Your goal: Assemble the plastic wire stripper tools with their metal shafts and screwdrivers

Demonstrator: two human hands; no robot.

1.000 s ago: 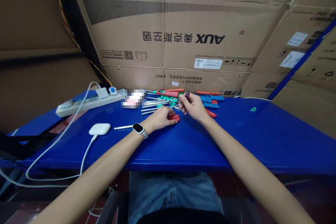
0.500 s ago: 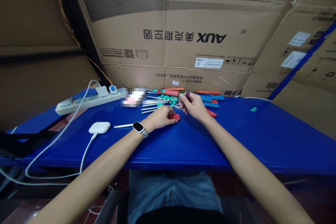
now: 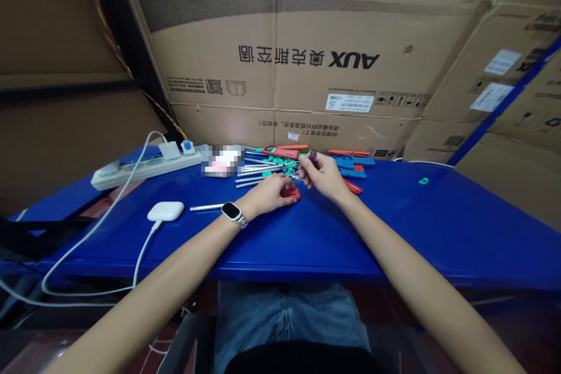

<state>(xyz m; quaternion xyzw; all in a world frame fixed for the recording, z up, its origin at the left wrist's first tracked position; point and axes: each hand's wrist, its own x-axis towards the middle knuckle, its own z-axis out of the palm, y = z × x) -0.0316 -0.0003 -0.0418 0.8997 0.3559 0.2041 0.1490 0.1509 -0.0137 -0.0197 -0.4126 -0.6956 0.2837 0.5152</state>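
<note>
My left hand (image 3: pixel 270 193) rests on the blue table, its fingers closed around the red handle of a long-nosed lighter (image 3: pixel 291 193). From under my left wrist a silver tube (image 3: pixel 205 207) points left; the part between is hidden. Just to the right, my right hand (image 3: pixel 324 176) grips a screwdriver by its dark purple handle (image 3: pixel 312 155), held upright. Its thin shaft points down close to the red handle's right end; I cannot tell whether the tip touches. Behind my hands lie several silver tubes (image 3: pixel 258 172) with green parts and another red lighter (image 3: pixel 280 152).
Blue lighter handles (image 3: pixel 353 174) and a red piece (image 3: pixel 353 186) lie beyond my right hand. A white power strip (image 3: pixel 131 173), a white charging case (image 3: pixel 165 211) and its cable are at left. One green piece (image 3: pixel 423 180) lies at right. Cardboard (image 3: pixel 307 23) walls the back.
Both hands stay nearly in place, with the same lighter and screwdriver in them. The view has shifted very slightly.
</note>
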